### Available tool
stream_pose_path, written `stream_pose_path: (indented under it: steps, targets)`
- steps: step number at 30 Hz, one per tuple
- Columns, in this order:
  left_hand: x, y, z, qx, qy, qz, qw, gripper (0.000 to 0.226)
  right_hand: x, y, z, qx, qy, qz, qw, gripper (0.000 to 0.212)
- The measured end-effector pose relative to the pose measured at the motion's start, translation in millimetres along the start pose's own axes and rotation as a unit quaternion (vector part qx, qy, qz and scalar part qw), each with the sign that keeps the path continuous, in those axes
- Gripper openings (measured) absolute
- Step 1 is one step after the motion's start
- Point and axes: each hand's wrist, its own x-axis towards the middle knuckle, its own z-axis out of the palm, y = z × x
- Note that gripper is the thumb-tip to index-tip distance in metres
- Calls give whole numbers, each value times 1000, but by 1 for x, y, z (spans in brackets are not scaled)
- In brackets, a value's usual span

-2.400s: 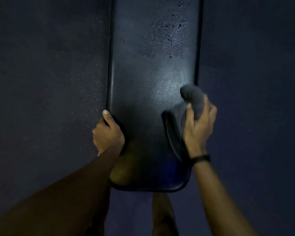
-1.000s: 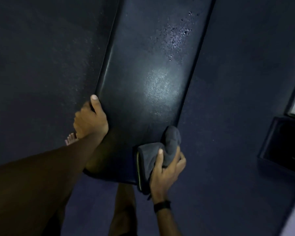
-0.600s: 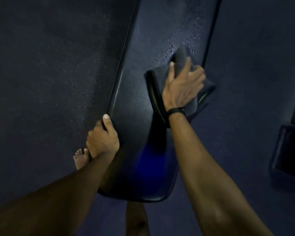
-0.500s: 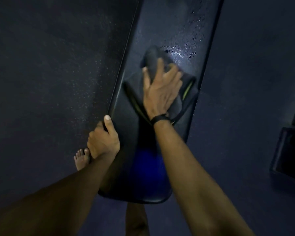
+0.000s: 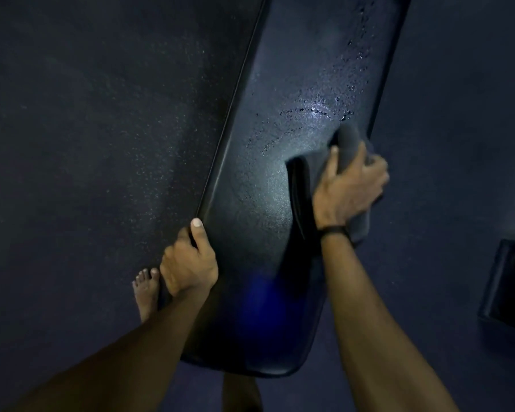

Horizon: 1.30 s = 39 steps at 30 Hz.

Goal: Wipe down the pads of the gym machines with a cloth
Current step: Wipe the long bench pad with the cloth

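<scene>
A long black bench pad (image 5: pixel 265 179) runs from the bottom centre up to the top right. Wet droplets glisten on its upper half. My left hand (image 5: pixel 189 260) grips the pad's left edge, thumb on top. My right hand (image 5: pixel 350 188) holds a dark grey cloth (image 5: pixel 302 191) at the pad's right edge, fingers curled over a bunched fold of it. The cloth hangs partly over that edge.
Dark speckled rubber floor (image 5: pixel 101 144) surrounds the bench. My bare left foot (image 5: pixel 146 289) stands beside the pad's left edge. A dark box-like piece of equipment (image 5: pixel 509 286) sits at the right edge of view.
My right hand slid the cloth from the middle of the pad to its right edge and a little nearer. The left hand kept its grip on the left edge.
</scene>
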Motion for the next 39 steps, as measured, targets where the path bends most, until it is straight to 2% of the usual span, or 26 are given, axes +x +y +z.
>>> stream_pose_path:
  steps: [1,3,5,7,9,11,14,16,18,20,22,24,26,28,29,33,39]
  targets:
    - [0,1,0,2,1,1,1000,58,5,-27,9,-10,17,-18,1000,44]
    - [-1,1,-1,0,5,4,1000,56,-16,-69,14,-18,-9,-116,993,42]
    - [-1,0,-1,-3,5,0,1000,51,-64,-83,-2,-10,-105,-249,963,44]
    - [-1,1,-2,5,-5,-11,1000,47,-109,-59,-26,1,-203,-323,924,50]
    - [-1,6,-7,30,-28,-20,999,52,-130,-14,-51,4,-251,-307,918,51]
    - [-2,10,-12,62,-45,-17,997,55,-127,32,-71,2,-241,-253,937,45]
    - [-1,14,-17,76,-57,-22,995,54,-77,56,-60,2,-131,-134,982,38]
    - [-2,15,-19,83,-65,-30,994,54,-35,35,-27,4,-52,-45,998,39]
    - [-2,16,-20,82,-59,-24,995,54,-2,-7,4,-7,17,-23,1000,40]
    - [-1,13,-17,83,-45,-17,995,54,2,-51,20,-15,19,-62,998,41]
    - [0,7,-11,58,-31,-8,998,58,-22,-85,18,-18,-44,-164,985,44]
    - [2,4,-7,45,-9,-3,999,63,-55,-104,11,-17,-131,-305,943,47]
    - [4,4,-7,56,-6,-5,998,64,-73,-114,12,-21,-186,-430,883,48]
    - [4,5,-8,63,-11,-13,998,57,-64,-124,22,-28,-196,-488,850,46]
    - [4,4,-6,52,-13,-8,999,58,-53,-130,29,-38,-193,-487,851,44]
    - [10,-4,0,11,-18,-15,1000,53,-19,-166,48,-93,-163,-392,901,38]
    - [12,-13,3,18,-29,-2,999,53,-26,-174,42,-140,-171,-381,898,37]
